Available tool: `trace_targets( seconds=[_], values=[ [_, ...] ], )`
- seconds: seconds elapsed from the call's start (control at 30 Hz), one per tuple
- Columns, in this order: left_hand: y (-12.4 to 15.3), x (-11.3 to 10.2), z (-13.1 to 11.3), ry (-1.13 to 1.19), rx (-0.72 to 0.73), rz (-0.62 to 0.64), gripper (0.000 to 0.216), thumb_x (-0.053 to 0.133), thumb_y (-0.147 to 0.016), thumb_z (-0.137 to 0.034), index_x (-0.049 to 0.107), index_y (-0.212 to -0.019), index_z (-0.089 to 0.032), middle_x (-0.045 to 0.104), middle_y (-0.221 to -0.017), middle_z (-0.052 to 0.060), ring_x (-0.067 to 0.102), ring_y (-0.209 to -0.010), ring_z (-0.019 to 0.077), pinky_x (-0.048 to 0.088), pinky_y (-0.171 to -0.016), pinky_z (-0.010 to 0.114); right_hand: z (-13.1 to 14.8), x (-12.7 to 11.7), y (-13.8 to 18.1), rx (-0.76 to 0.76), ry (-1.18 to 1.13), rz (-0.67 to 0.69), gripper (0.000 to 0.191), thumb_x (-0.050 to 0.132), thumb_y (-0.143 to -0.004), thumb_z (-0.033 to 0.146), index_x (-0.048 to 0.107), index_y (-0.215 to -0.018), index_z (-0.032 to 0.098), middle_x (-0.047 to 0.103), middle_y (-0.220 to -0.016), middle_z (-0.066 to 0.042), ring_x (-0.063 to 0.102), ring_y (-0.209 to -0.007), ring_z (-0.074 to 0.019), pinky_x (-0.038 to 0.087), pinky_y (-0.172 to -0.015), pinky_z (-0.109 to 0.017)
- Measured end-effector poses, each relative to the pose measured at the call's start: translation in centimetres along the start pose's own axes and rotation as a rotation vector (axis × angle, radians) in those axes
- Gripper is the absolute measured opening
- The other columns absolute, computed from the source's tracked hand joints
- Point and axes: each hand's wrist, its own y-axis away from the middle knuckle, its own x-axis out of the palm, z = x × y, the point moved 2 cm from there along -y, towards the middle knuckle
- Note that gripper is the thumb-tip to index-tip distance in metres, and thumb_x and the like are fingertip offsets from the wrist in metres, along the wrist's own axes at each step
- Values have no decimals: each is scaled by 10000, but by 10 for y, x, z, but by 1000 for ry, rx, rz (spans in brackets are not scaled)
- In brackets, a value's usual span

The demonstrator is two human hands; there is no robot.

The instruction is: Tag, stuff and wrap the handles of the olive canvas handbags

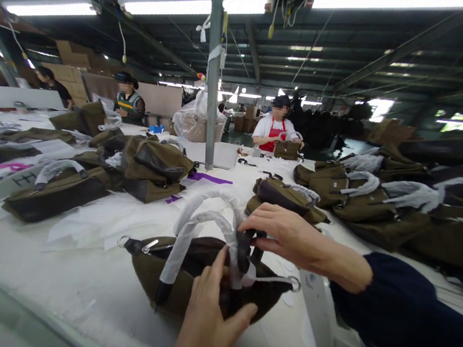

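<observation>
An olive-green handbag (180, 293) with dark trim stands on the table before me, its zipped top partly open. White wrapping covers its two raised carry handles (180, 247). My right hand (283, 235) comes from the right, fingers closed around a dark strap (244, 250) beside the handles. Against the near side of the bag rests my left hand (209, 314), its thumb and index finger spread apart. The index fingertip reaches the bag's top by the handle; the other left fingers are partly hidden. Metal rings show at both ends of the bag.
More olive handbags (151, 162) lie at the left, with others piled at the right (372, 210). A grey metal stand (327, 319) is close to my right forearm. White sheets (85, 233) cover part of the table. Beyond a post (214, 79), a person in a red apron (274, 133) handles a bag.
</observation>
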Motion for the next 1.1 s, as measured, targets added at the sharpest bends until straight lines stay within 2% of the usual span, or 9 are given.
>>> trace_targets(
  seconds=[0.07, 0.17, 0.3, 0.4, 0.53, 0.67, 0.83, 1.0, 1.1],
  values=[
    [1, 10, 9, 139, -116, -23, 578, 666, -847, -284, 444, -1376, -215, 696, -1022, 79, 667, -864, 216, 561, -735, 326, 5, -4, 2, 53, -4, 50, 159, 596, -918, 197, 655, -1064, 179, 676, -951, -45, 601, -880, -166, 426, -792, -263],
    [9, 17, 17, 159, -76, -104, 351, 653, -875, -319, 554, -1197, -223, 695, -928, 34, 668, -791, 170, 553, -666, 254, 9, -6, 4, 152, 11, 174, 115, 575, -934, 236, 669, -968, 179, 665, -790, -18, 602, -696, -139, 381, -633, -230],
    [23, 18, 14, 25, 269, -303, 110, 654, -876, -291, 600, -939, -218, 644, -694, -13, 596, -567, 128, 494, -515, 213, 4, 6, 0, 271, 126, 293, 195, 571, -931, 292, 693, -878, 149, 665, -711, -52, 600, -616, -153, 333, -560, -243],
    [29, 20, 8, -24, 493, -320, 127, 560, -921, -222, 583, -796, -224, 658, -682, -4, 596, -584, 133, 502, -565, 240, 6, 16, -7, 306, 193, 275, 272, 547, -944, 331, 695, -885, 111, 696, -768, -115, 635, -663, -186, 386, -603, -259],
    [30, 24, 8, -98, 591, -278, 142, 521, -928, -176, 590, -809, -209, 671, -701, 3, 589, -584, 124, 489, -562, 241, 23, 26, -22, 233, 140, 251, 279, 551, -947, 350, 678, -893, 107, 708, -805, -144, 662, -722, -219, 428, -640, -282],
    [29, 29, 12, -71, 619, -283, 170, 477, -919, -135, 592, -811, -199, 675, -706, 8, 581, -586, 123, 485, -563, 241, 34, 53, -37, 326, 66, 201, 270, 497, -976, 340, 635, -998, 110, 709, -827, -128, 690, -735, -232, 430, -587, -273],
    [29, 30, 10, -101, 567, -172, 158, 489, -905, -98, 616, -914, -190, 698, -788, 26, 593, -615, 132, 503, -596, 254, 41, 93, -46, 178, 136, 220, 292, 584, -938, 347, 619, -1015, 67, 696, -861, -152, 686, -784, -252, 475, -620, -288],
    [27, 28, 11, -177, 486, -113, 193, 548, -857, -54, 635, -940, -205, 688, -776, 18, 621, -656, 151, 520, -623, 264, 44, 91, -49, 53, 186, 114, 173, 574, -944, 287, 619, -959, 121, 669, -876, -94, 649, -734, -215, 464, -577, -281],
    [25, 30, 9, -153, 528, -124, 220, 526, -856, -44, 622, -981, -198, 698, -800, 23, 598, -617, 146, 518, -596, 273, 36, 103, -50, -36, 159, 160, 133, 498, -957, 145, 628, -939, 130, 678, -894, -84, 639, -791, -199, 471, -643, -278]
  ],
)
